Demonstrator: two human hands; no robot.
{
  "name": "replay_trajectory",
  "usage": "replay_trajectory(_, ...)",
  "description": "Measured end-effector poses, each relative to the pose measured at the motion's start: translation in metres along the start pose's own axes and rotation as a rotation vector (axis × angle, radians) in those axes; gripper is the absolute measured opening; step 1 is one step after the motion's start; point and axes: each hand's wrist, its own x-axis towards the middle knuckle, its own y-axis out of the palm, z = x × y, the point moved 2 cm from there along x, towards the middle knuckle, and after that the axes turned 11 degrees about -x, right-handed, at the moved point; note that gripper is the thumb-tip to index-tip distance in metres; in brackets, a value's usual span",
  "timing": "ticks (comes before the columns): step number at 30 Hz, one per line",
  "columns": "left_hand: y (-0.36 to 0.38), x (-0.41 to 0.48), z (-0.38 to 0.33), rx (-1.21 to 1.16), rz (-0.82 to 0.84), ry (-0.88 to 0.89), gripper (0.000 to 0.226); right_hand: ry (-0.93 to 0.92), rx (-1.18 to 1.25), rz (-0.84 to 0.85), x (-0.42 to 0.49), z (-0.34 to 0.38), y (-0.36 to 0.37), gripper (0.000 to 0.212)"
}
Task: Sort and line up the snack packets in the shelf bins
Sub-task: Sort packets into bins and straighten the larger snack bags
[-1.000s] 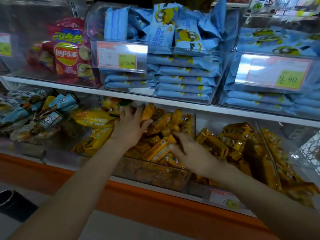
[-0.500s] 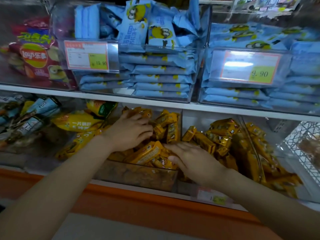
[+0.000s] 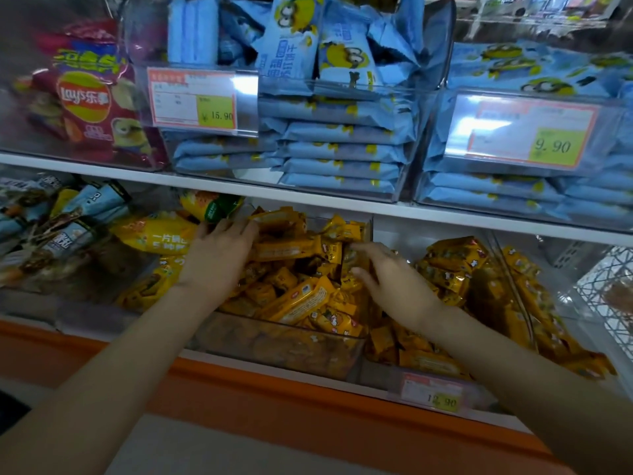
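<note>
The small yellow packets point(image 3: 294, 296) lie in a loose heap in the middle clear bin point(image 3: 281, 351) on the lower shelf, pointing every which way, some flat and some on edge. The left hand point(image 3: 222, 258) reaches in from the left and lies palm down on the packets at the back of the bin; its fingers point(image 3: 236, 231) are straight and close together, the tips resting on a long yellow packet point(image 3: 287, 250) that lies crosswise near the top of the pile. It curls round nothing. The right hand point(image 3: 390, 282) reaches in from the right across the bin's right wall, palm turned down, so that only its fingers are over the heap. They are stretched out and a little apart, the thumb lower than the rest, and the tips touch the packets just beside the right end of that same long packet. The heap lies between the two hands and partly under them, with the long packet spanning most of the gap between the two sets of fingertips

Just to the right, a second bin point(image 3: 397, 234) holds further yellow packets point(image 3: 452, 265), with a price tag point(image 3: 433, 394) reading 12.90 at its front. To the left, larger yellow bags point(image 3: 154, 234) fill another bin. On the shelf board point(image 3: 308, 202) above stand bins of blue packets point(image 3: 342, 152) and a red crisp bag point(image 3: 89, 97)
</note>
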Motion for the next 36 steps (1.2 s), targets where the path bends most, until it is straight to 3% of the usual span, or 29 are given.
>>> replay_trajectory(5, -0.017, -0.008, -0.060, -0.191, -0.246, 0.243, 0.016, -0.026, 0.106, 0.028, -0.077, -0.010, 0.000, 0.041)
replay_trajectory(10, -0.008, -0.016, -0.135, -0.276, -0.100, 0.550, 0.037, -0.074, 0.008, 0.098, -0.103, -0.056, 0.046, 0.049)
replay_trajectory(13, 0.010, -0.018, -0.150, -0.217, 0.034, 0.555, 0.044, -0.046, -0.111, 0.102, -0.115, -0.073, 0.040, 0.050)
replay_trajectory(15, 0.018, -0.019, -0.150, -0.203, 0.097, 0.531, 0.042, -0.096, -0.282, -0.054, -0.123, -0.066, 0.010, 0.051)
replay_trajectory(18, 0.021, -0.020, -0.153, -0.176, 0.082, 0.498, 0.020, 0.015, -0.412, -0.044, -0.137, -0.086, 0.001, 0.054)
replay_trajectory(19, 0.019, -0.019, -0.157, -0.156, 0.088, 0.488, 0.018, 0.016, -0.441, 0.006, -0.138, -0.094, 0.005, 0.055)
replay_trajectory(21, 0.015, -0.016, -0.171, -0.105, 0.087, 0.475, 0.022, -0.060, -0.452, -0.079, -0.143, -0.098, 0.001, 0.062)
replay_trajectory(23, 0.010, -0.011, -0.189, -0.115, 0.064, 0.450, 0.026, -0.071, -0.320, -0.176, -0.152, -0.102, -0.012, 0.056)
replay_trajectory(27, 0.007, -0.004, -0.237, -0.269, 0.053, 0.458, 0.035, 0.255, -0.005, -0.381, -0.166, -0.144, -0.036, 0.031)
replay_trajectory(29, 0.010, 0.000, -0.262, -0.380, 0.129, 0.469, 0.040, 0.461, 0.074, -0.273, -0.165, -0.181, -0.043, 0.050)
replay_trajectory(31, 0.015, 0.007, -0.282, -0.466, 0.199, 0.448, 0.045, 0.607, 0.127, -0.005, -0.151, -0.216, -0.037, 0.074)
replay_trajectory(32, 0.019, 0.011, -0.291, -0.506, 0.224, 0.436, 0.047, 0.595, 0.111, 0.084, -0.143, -0.228, -0.034, 0.083)
replay_trajectory(34, 0.028, 0.016, -0.304, -0.571, 0.261, 0.433, 0.048, 0.379, 0.021, 0.144, -0.122, -0.238, -0.026, 0.096)
replay_trajectory(36, 0.039, 0.020, -0.308, -0.611, 0.289, 0.436, 0.047, 0.149, -0.075, 0.194, -0.103, -0.236, -0.017, 0.092)
